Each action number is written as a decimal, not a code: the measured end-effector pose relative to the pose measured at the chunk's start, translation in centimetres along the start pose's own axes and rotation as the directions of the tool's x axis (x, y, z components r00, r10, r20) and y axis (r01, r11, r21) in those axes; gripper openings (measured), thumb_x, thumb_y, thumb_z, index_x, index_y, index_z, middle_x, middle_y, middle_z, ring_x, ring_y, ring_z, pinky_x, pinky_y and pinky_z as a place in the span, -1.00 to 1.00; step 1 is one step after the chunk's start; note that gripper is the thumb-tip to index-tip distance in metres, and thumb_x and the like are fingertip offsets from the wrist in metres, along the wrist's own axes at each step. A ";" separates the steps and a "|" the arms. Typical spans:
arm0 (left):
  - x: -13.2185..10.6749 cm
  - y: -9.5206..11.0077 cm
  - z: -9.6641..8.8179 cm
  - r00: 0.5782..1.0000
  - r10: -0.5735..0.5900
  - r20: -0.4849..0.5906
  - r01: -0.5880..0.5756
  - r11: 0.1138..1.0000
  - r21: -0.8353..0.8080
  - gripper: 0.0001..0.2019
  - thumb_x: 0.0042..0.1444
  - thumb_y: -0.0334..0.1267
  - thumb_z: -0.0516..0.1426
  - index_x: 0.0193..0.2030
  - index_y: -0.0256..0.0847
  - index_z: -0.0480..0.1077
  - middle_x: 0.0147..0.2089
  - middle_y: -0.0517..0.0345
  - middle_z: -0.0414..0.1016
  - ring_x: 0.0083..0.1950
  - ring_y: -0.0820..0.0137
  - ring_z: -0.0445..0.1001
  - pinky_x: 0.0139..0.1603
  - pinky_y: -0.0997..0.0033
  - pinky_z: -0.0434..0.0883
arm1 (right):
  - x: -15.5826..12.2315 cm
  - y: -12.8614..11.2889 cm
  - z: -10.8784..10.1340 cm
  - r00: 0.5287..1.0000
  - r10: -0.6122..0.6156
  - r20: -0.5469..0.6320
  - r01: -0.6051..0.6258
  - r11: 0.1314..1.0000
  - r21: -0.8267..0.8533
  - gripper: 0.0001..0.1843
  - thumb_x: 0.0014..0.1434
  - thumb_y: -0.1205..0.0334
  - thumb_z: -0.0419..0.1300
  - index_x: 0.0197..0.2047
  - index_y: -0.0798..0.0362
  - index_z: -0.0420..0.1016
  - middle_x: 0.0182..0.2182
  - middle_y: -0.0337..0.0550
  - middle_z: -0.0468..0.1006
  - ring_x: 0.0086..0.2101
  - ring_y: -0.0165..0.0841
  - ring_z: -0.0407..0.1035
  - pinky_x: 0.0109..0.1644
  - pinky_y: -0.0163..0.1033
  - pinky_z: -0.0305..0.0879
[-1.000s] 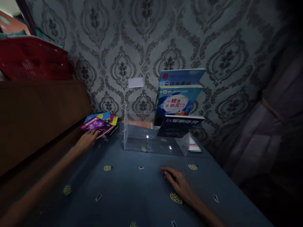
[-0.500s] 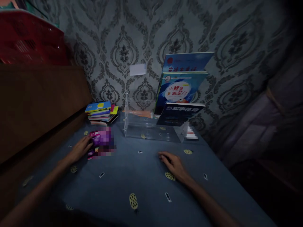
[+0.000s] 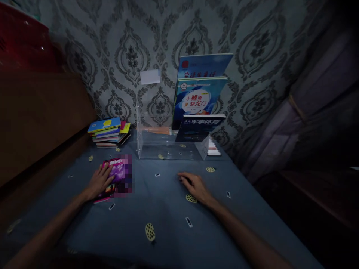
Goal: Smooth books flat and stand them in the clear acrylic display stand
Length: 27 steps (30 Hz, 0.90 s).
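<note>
A purple and pink magazine [image 3: 119, 171] lies on the table at the left, part of its cover blurred out. My left hand [image 3: 102, 181] rests flat across its left side, fingers spread. To the right, my right hand [image 3: 194, 186] rests on the tablecloth with loosely bent fingers, thumb apart, and nothing visible in it. Beyond it stands a clear acrylic book rack [image 3: 168, 149]. Its right half bears a dark magazine [image 3: 198, 129] in front, a blue picture book [image 3: 200, 99] behind that, and another blue book [image 3: 206, 66] at the back, all leaning.
A stack of books [image 3: 106, 133] sits at the table's back left, beside a brown wooden cabinet [image 3: 42, 119] with a red basket [image 3: 22, 41] on top. A white card [image 3: 150, 77] shows against the patterned wall. A tied curtain [image 3: 283, 123] hangs at the right.
The magazine under my left hand now lies flatter, with more of its cover showing, and that hand has spread over it. My right hand stays in place on the cloth. The view has shifted rightward.
</note>
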<state>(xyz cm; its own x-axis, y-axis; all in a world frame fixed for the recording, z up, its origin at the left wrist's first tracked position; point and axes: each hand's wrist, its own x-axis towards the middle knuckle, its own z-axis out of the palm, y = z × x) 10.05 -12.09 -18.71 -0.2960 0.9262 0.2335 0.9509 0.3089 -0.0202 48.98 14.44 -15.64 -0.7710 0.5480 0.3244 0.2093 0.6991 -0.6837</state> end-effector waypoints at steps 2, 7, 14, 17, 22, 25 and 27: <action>-1.0 1.9 0.3 1.000 -0.005 0.002 0.005 1.000 -0.016 -0.41 0.36 0.01 -0.17 0.44 -0.18 0.03 0.46 -0.08 0.06 0.49 0.08 -0.08 0.36 -0.08 0.10 | 0.0 -0.2 -0.1 1.000 -0.003 0.001 0.003 1.000 -0.014 -0.65 0.27 0.20 0.01 -0.03 0.04 0.57 -0.23 -0.06 0.67 -0.22 -0.20 0.55 -0.08 -0.10 0.46; -1.5 8.2 0.5 0.997 0.080 -0.001 -0.080 0.995 -0.057 -0.42 0.37 0.02 -0.14 0.45 -0.15 0.01 0.48 -0.09 -0.02 0.50 -0.03 -0.18 0.36 -0.13 0.09 | -0.1 -0.6 0.0 0.999 -0.054 0.002 0.054 0.998 -0.046 -0.66 0.28 0.27 0.00 -0.04 0.03 0.57 -0.16 -0.05 0.65 -0.15 -0.21 0.52 0.01 -0.08 0.42; 3.4 19.6 0.7 0.975 0.217 -0.045 -0.222 0.953 -0.204 -0.39 0.36 0.05 -0.09 0.43 -0.23 0.04 0.47 -0.21 -0.02 0.50 -0.05 -0.20 0.37 -0.21 0.05 | -0.2 -0.5 -0.1 0.991 -0.072 -0.117 0.063 0.995 -0.077 -0.66 0.33 0.27 -0.03 0.03 0.07 0.51 -0.16 0.00 0.57 -0.10 -0.21 0.45 0.03 -0.08 0.38; 6.0 24.6 1.0 0.967 0.254 -0.032 -0.252 0.925 -0.283 -0.35 0.34 0.08 -0.08 0.43 -0.28 0.04 0.48 -0.25 -0.07 0.50 -0.09 -0.23 0.37 -0.25 0.03 | -0.1 -0.3 -0.4 0.978 -0.088 -0.190 0.074 0.994 -0.079 -0.68 0.33 0.29 -0.03 0.00 0.07 0.50 -0.14 0.00 0.55 -0.08 -0.21 0.42 0.07 -0.07 0.34; 8.9 27.4 1.0 0.975 0.219 0.019 -0.202 0.925 -0.321 -0.33 0.34 0.11 -0.11 0.43 -0.31 0.03 0.47 -0.28 -0.04 0.49 -0.09 -0.14 0.37 -0.26 -0.03 | -0.2 0.3 -0.7 0.982 -0.056 -0.183 0.027 0.988 -0.153 -0.70 0.27 0.36 0.00 -0.04 0.09 0.51 -0.12 0.01 0.56 -0.07 -0.18 0.40 0.09 -0.02 0.30; 9.0 24.3 0.8 0.993 0.106 0.057 -0.092 0.971 -0.219 -0.34 0.34 0.09 -0.11 0.40 -0.34 0.08 0.44 -0.29 0.05 0.47 -0.07 -0.05 0.37 -0.23 -0.01 | -0.2 0.7 -0.5 0.991 -0.046 -0.125 0.022 0.982 -0.188 -0.71 0.24 0.38 0.03 -0.06 0.09 0.52 -0.10 0.01 0.56 -0.06 -0.16 0.39 0.10 0.01 0.26; 8.4 21.0 0.6 0.998 0.026 0.053 -0.020 0.994 -0.110 -0.37 0.34 0.06 -0.10 0.37 -0.39 0.14 0.43 -0.29 0.08 0.46 -0.07 -0.03 0.37 -0.19 0.01 | -0.3 0.8 -0.4 0.994 -0.040 -0.101 0.019 0.979 -0.203 -0.70 0.23 0.38 0.04 -0.04 0.08 0.52 -0.06 0.01 0.55 -0.03 -0.15 0.37 0.10 0.01 0.25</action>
<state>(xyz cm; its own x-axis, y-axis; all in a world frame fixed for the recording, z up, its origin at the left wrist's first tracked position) 27.50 2.28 -17.80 -0.2760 0.9440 0.1809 0.9607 0.2650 0.0828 49.62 15.02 -16.05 -0.7137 0.5632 0.4163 0.3127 0.7881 -0.5302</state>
